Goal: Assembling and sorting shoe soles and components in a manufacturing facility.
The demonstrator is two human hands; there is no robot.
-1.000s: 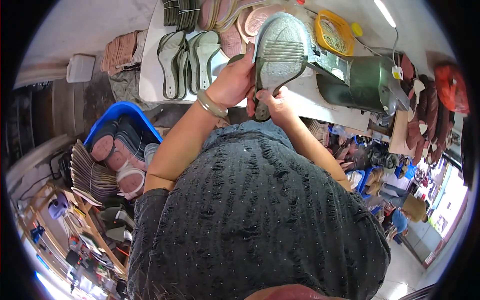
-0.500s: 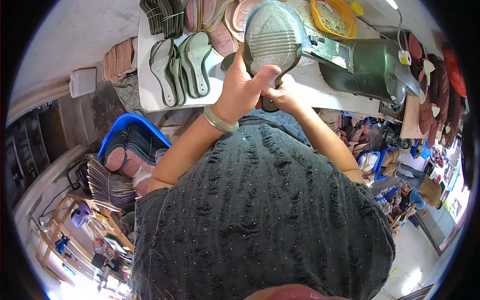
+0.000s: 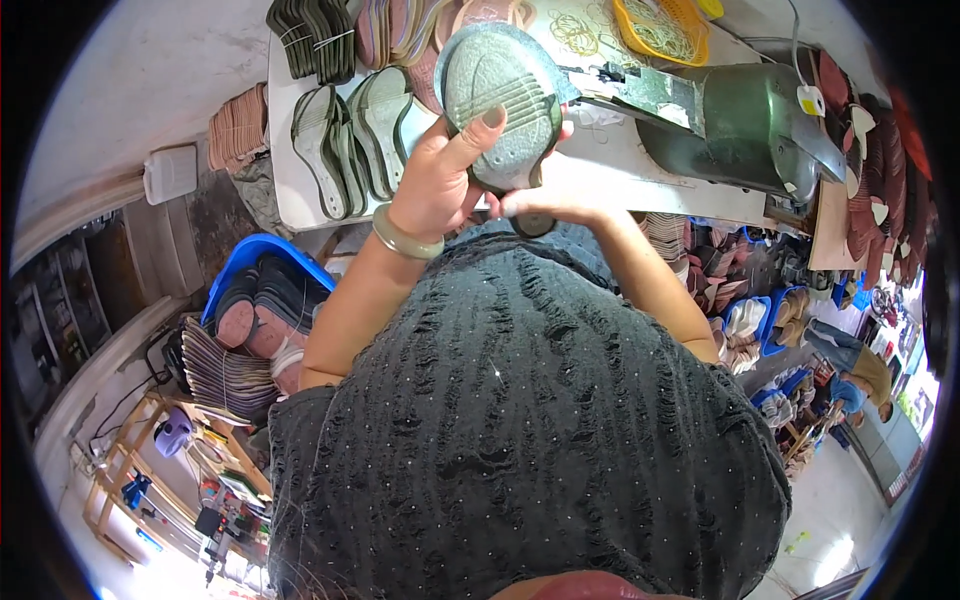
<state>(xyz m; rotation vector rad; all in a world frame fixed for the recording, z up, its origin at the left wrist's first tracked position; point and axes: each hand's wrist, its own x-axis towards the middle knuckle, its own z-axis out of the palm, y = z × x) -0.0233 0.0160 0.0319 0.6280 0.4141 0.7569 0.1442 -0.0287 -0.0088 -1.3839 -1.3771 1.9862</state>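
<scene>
A grey shoe sole [image 3: 505,130] with a ridged forefoot and a pale, film-like edge is held tilted over the front of the table. My left hand [image 3: 445,170] is closed round it, thumb across the ridges and fingertips showing past its right side. Below, my right hand [image 3: 555,203] grips the narrow part near the dark heel end [image 3: 535,224]; some of its fingers are hidden. Left of my hands, grey-and-black soles [image 3: 375,130] lie on the white table. Just right of the held sole is the flat arm of a dark green machine [image 3: 745,130].
At the back stand bundled dark soles [image 3: 312,38] and a yellow basket [image 3: 665,30] of tangled bands. A blue crate [image 3: 262,245] of soles sits low at left, beside a tied stack [image 3: 225,370]. Another person [image 3: 850,360] is far off at right.
The sole has moved left and slightly down, leaning leftward. My left thumb has shifted from its narrow part up onto the ridges. My right hand has slid lower, with its fingers reaching left.
</scene>
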